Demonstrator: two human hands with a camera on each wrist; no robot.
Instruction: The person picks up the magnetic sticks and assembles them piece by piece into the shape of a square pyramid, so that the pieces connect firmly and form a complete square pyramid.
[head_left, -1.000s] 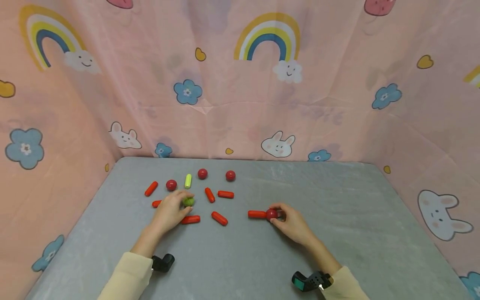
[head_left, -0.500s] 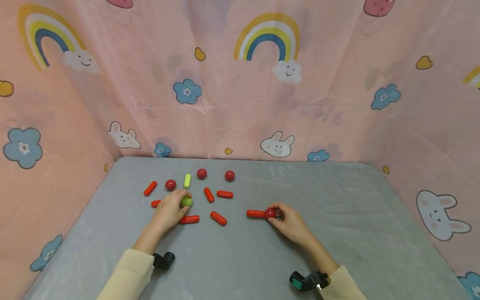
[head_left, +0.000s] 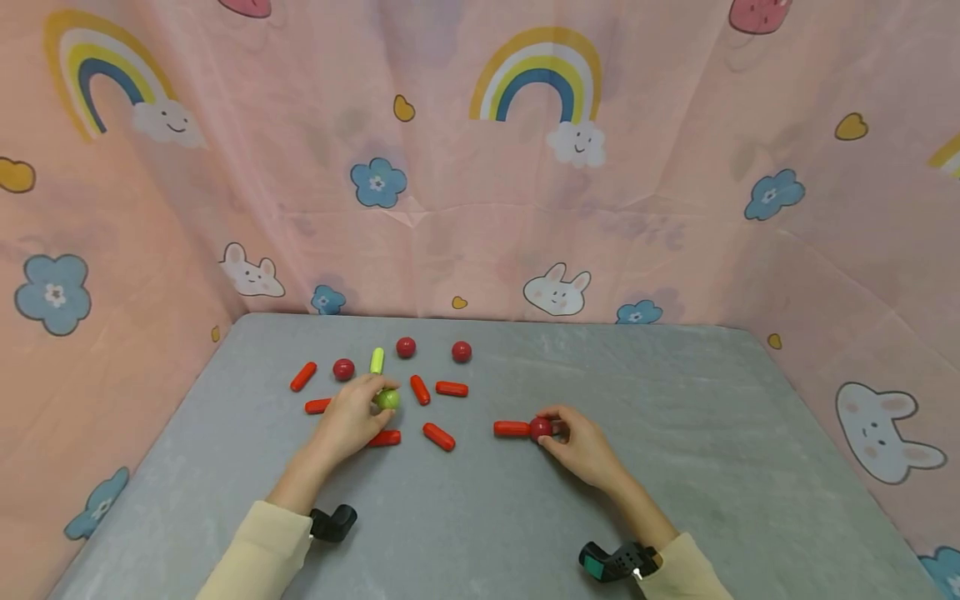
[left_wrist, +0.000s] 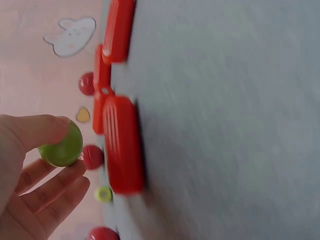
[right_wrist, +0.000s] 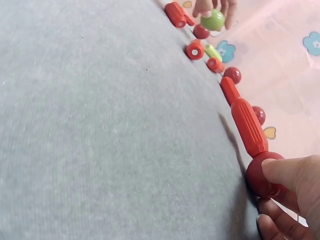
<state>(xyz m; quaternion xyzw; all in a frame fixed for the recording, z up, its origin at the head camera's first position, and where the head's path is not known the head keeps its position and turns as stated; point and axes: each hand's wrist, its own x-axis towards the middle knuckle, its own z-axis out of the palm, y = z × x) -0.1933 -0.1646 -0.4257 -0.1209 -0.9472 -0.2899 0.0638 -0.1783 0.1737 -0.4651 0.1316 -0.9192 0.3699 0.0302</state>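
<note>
In the head view my left hand [head_left: 351, 421] pinches a green ball [head_left: 388, 399] between thumb and fingers. The left wrist view shows this ball [left_wrist: 63, 146] against the backdrop, with a ridged red rod [left_wrist: 123, 145] beside it on the table. To the right, my right hand [head_left: 585, 450] grips a dark red ball [head_left: 540, 428] by its sides. A red rod [head_left: 512, 429] sticks out leftward from that ball, end against it. In the right wrist view the rod [right_wrist: 248, 127] meets the ball [right_wrist: 261, 175] in one line, with the thumb on the ball.
Several loose red rods, such as one rod [head_left: 438, 437] between the hands, lie on the grey table [head_left: 465, 517]. Behind them are red balls, including one ball [head_left: 461, 352], and a yellow-green rod [head_left: 377, 361]. A pink patterned cloth [head_left: 465, 242] hangs along the back and sides.
My left hand has shifted slightly right with the green ball, uncovering more of the red rod at its left. The right hand stays on the red ball.
</note>
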